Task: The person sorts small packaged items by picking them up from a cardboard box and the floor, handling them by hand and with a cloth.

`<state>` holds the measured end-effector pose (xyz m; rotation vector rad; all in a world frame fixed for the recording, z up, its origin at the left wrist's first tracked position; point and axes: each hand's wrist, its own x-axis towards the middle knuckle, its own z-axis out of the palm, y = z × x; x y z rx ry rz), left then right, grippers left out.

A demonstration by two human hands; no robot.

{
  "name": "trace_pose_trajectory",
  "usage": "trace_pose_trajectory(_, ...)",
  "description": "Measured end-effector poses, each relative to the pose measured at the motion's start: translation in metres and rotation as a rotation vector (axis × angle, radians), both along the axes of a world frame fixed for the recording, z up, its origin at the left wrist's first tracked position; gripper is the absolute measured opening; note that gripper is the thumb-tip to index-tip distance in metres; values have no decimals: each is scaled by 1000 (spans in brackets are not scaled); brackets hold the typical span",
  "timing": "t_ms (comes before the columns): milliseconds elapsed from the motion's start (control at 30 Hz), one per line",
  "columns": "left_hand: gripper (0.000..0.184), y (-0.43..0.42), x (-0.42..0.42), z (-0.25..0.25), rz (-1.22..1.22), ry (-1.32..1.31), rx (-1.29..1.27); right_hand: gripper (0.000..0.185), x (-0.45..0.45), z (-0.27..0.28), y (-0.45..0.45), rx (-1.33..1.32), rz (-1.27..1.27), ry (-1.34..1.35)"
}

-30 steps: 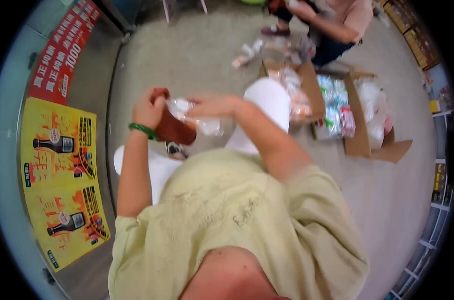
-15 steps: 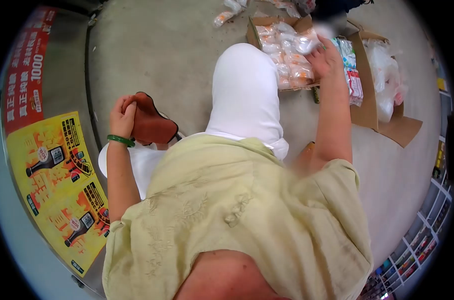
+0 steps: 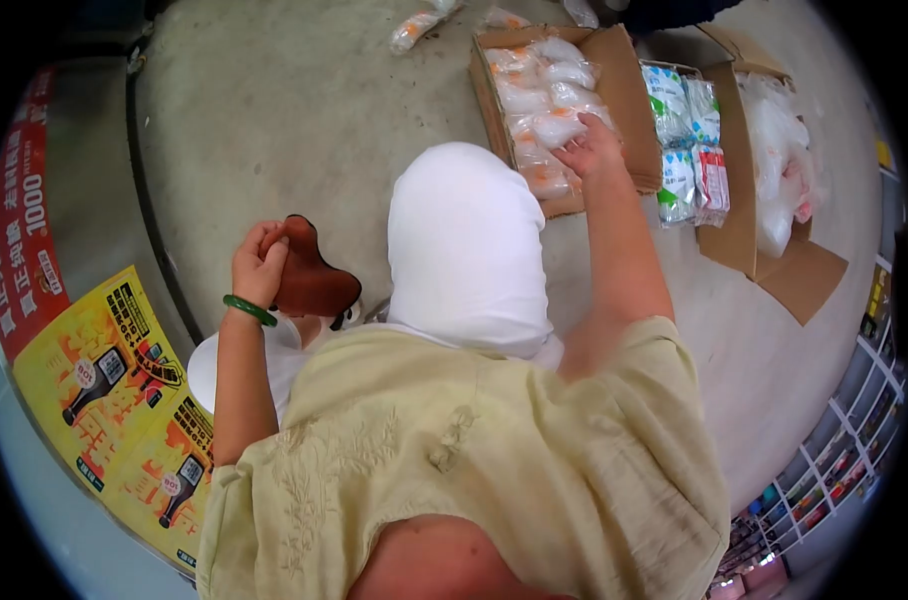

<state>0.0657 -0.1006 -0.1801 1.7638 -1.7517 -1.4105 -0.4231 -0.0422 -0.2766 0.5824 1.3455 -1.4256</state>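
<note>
My left hand [image 3: 261, 262], with a green bangle at its wrist, is closed on the edge of a brown sole-shaped thing [image 3: 314, 275] with a dark rim, beside my folded leg. I cannot tell its exact kind. On the other side, my right hand [image 3: 596, 150] reaches into a cardboard box [image 3: 622, 100]. Its fingers are on the end of a clear plastic-wrapped white package [image 3: 554, 130] with orange print. Similar packages lie in rows around it in the box. My raised knee in white trousers [image 3: 464, 240] stands between the hands.
Right of the box are blue, green and red printed packs [image 3: 689, 145]. Past them stands an open carton [image 3: 731, 160] with plastic bags [image 3: 774, 170]. A loose wrapped package [image 3: 414, 30] lies on the floor. Yellow and red posters [image 3: 104, 370] line the left; wire shelving [image 3: 834, 450] stands at right.
My right hand has lowered a wrapped package from above the box onto the rows inside. The left hand keeps its grip on the brown thing. The view has shifted.
</note>
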Motion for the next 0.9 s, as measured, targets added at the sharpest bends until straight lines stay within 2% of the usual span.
trace_pose_trajectory(200, 18, -3, 1, -10, -27, -125, 48, 49, 3, -31, -63, 7, 106, 43)
trace_pose_trajectory(300, 19, -5, 5, -19, -9, -97, 62, 48, 4, -45, -87, 155, 79, 124)
trace_pose_trajectory(400, 21, -8, 10, -25, -35, -97, 22, 47, -5, -73, -86, 289, 171, 233)
trace_pose_trajectory(467, 21, -12, 11, -26, -35, -100, 48, 44, -11, -87, -78, 315, 591, 573)
trace_pose_trajectory(500, 22, -13, 11, -26, -40, -102, 64, 44, -6, -86, -74, 325, 598, 571)
trace_pose_trajectory(567, 22, -16, 10, -26, -50, -118, 77, 43, 14, -72, -67, 732, 908, 1465)
trace_pose_trajectory(600, 22, -16, 10, -27, -62, -137, 82, 43, 22, -62, -64, 734, 916, 1465)
trace_pose_trajectory(667, 23, -15, 13, -33, -94, -154, 61, 41, 35, -45, -61, 381, 1076, 1850)
trace_pose_trajectory(700, 23, -14, 14, -35, -129, -169, 35, 41, 37, -47, -61, 261, 1130, 1798)
trace_pose_trajectory(767, 24, -14, 13, -36, -121, -157, 71, 43, 28, -72, -60, 232, 1227, 1809)
trace_pose_trajectory(867, 25, -16, 10, -32, -80, -97, 120, 40, 15, -81, -79, 205, 1358, 1837)
trace_pose_trajectory(900, 26, -17, 10, -30, -61, -41, 144, 36, 9, -69, -95, 248, 1549, 1668)
